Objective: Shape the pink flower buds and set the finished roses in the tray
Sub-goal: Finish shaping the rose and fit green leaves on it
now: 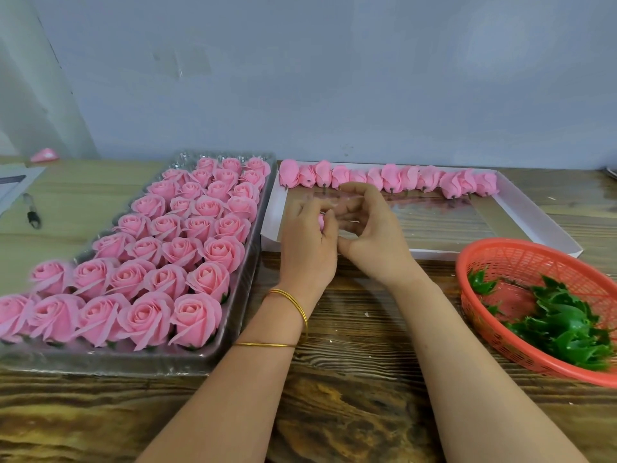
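Many roses [197, 315] fill tray [100, 360]; buds [390, 177] line box [534, 212]; leaves [564, 325] in basket [521, 259].

no readable text, labels, numbers or signs anywhere

Finished roses [197, 315], open pink blooms facing up, stand in close rows in the clear plastic tray [140, 362], which fills the left of the frame. Unshaped pink flower buds [390, 178] (petals closed, short dark stems pointing down the frame) lie side by side in one row at upper centre-right. One further bud [321, 222], mostly hidden, is gripped in the left hand [309, 245] at centre.
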Demonstrator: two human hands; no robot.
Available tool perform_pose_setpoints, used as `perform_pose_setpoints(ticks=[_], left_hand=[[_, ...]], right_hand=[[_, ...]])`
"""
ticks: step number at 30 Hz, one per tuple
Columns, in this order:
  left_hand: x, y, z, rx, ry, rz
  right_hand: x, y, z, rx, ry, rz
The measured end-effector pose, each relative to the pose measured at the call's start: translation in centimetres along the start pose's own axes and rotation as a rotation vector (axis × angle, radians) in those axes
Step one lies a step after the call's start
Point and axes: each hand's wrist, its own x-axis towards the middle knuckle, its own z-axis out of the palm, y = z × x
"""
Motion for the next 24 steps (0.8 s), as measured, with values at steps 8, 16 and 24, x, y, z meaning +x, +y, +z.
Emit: perform_pose_setpoints(ticks=[8,16,24], left_hand=[[0.4,3.1,-1.8,-0.022,0.118,0.041],[3.6,8.3,-9.1,-0.125,0.174,0.149],[6.8,1.3,-18.1,0.174,0.077,0.019]], right_hand=[[0.0,0.2,-0.2,0.048,0.059,0.091],[-0.3,0.3,-0.4,0.013,0.031,0.122],[-0.1,0.5,-0.6,-0.015,0.023,0.117]])
